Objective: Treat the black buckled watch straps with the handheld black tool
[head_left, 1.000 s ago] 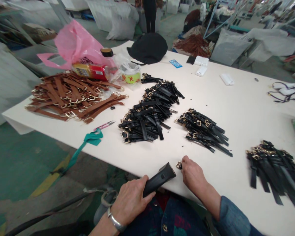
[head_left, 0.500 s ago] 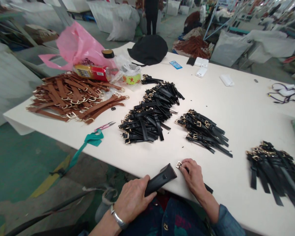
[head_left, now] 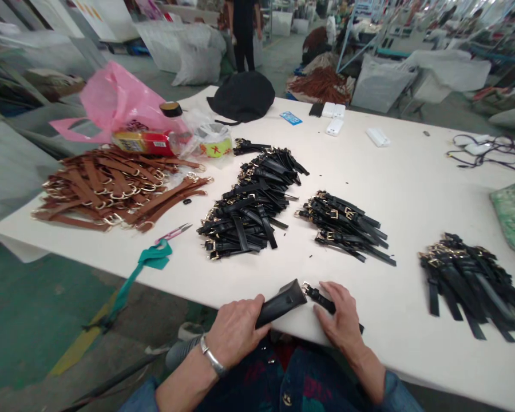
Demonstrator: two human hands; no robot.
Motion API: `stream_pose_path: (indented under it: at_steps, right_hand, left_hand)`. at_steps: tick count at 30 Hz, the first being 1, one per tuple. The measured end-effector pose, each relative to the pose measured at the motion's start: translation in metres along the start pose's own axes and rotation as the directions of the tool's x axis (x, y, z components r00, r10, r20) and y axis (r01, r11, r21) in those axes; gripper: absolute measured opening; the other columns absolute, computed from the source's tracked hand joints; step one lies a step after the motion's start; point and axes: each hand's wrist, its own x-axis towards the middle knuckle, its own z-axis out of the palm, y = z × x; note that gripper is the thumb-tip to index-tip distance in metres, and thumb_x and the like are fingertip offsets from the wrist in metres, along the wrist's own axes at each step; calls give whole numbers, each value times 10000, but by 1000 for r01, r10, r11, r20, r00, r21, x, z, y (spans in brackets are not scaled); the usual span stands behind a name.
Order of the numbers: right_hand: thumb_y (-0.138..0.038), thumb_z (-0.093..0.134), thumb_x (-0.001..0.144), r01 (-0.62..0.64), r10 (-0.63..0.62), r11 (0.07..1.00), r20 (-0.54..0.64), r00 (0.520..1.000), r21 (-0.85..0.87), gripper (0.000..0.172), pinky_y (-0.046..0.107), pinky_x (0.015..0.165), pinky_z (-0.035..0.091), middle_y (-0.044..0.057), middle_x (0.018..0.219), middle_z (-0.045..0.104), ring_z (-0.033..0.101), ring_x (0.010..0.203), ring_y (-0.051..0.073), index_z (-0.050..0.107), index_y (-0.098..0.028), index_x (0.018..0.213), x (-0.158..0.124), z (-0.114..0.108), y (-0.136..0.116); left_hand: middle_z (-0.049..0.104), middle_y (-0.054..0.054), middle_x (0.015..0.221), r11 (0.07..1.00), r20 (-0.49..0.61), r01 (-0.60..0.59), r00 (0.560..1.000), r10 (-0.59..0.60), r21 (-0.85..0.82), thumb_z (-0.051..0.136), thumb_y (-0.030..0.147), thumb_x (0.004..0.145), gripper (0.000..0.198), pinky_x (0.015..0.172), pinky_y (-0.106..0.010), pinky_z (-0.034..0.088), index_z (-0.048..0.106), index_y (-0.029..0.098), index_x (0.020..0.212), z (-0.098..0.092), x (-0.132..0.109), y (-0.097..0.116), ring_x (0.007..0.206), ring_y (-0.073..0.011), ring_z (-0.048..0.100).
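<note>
My left hand (head_left: 237, 331) is closed around a black tool (head_left: 281, 303) with a wide, flat-ended head; its kind I cannot make out. The head points right, just short of a small gold buckle. That buckle is on a short black strap (head_left: 320, 297), which lies between the thumb and fingers of my right hand (head_left: 342, 317). The strap's other end comes out below this hand near the table's front edge. Beyond my hands lie a large heap of black buckle straps (head_left: 257, 200), a smaller bunch (head_left: 347, 226) and another bunch (head_left: 467, 280) at the right.
Brown straps (head_left: 98, 186) with metal rings are piled at the left. Behind them stands a pink plastic bag (head_left: 115, 97). Thread snips (head_left: 174, 233) lie by a teal ribbon (head_left: 154, 256). A black cap (head_left: 244, 97), white boxes (head_left: 335, 126) and a cable (head_left: 489, 151) are farther back.
My right hand has shifted along the strap away from the buckle, and more of the strap now shows. The view has turned slightly. My left hand still grips the black tool.
</note>
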Motion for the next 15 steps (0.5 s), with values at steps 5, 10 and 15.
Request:
stream_pose_path:
  at_steps: [5,10,15]
  right_hand:
    - [-313,530,783,-11,12,998,16,1000,-64,258,376,749,395,61,940,560,492,891,233,569,-242,1027,-20,-2,8]
    - [-237,549,769,-48,48,999,31,998,-17,182,353,719,386,47,837,559,488,817,215,589,-233,946,-12,-5,2]
    - [-134,566,726,-90,90,996,47,995,8,211,329,734,386,33,844,552,489,825,203,597,-242,905,-9,-11,-12]
  left_hand:
    - [641,-56,886,994,4,-74,997,74,77,416,398,781,274,684,-332,418,473,231,990,-4,12,10,817,-235,598]
    - [645,-67,919,993,5,-69,998,69,99,424,381,774,333,728,-339,417,475,229,1065,-8,22,17,865,-236,591]
    - [647,-93,980,998,0,56,998,-56,-13,362,432,795,449,802,-341,414,450,190,1163,10,22,5,939,-234,581]
